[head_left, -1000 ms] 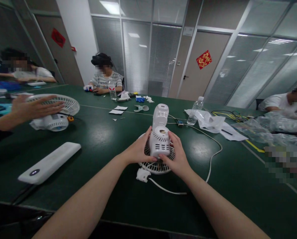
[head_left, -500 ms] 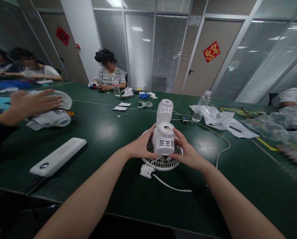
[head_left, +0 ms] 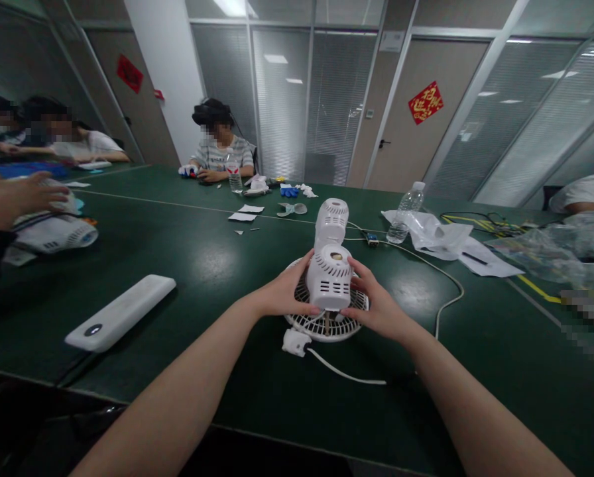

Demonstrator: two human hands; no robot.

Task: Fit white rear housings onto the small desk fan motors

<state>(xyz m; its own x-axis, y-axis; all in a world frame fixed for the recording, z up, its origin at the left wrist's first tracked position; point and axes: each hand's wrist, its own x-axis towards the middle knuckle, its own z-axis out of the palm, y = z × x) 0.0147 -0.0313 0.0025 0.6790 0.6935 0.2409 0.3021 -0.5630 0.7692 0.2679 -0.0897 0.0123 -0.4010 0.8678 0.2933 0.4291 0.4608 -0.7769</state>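
Note:
A white fan housing (head_left: 329, 281) with slotted vents stands over a round fan grille (head_left: 321, 328) on the green table. My left hand (head_left: 293, 289) is closed round the housing's left side, thumb at its lower edge. On the opposite side, my right hand (head_left: 374, 298) grips it the same way. A further white vented part (head_left: 332, 220) extends behind the housing. Just in front of the grille lies a small white block (head_left: 296, 342) with a white cable (head_left: 344, 377) running from it. The inside of the housing is hidden from me.
A white power bank (head_left: 122, 313) lies to the left. At the far left, another person's hand (head_left: 23, 199) holds a white fan (head_left: 58, 232). A water bottle (head_left: 406, 212), papers (head_left: 490, 257) and plastic bags (head_left: 565, 245) are at the right. Another person (head_left: 222, 149) sits opposite.
The other person's hand and fan at the left have shifted further left, partly out of view. My hands keep the same grip on the housing.

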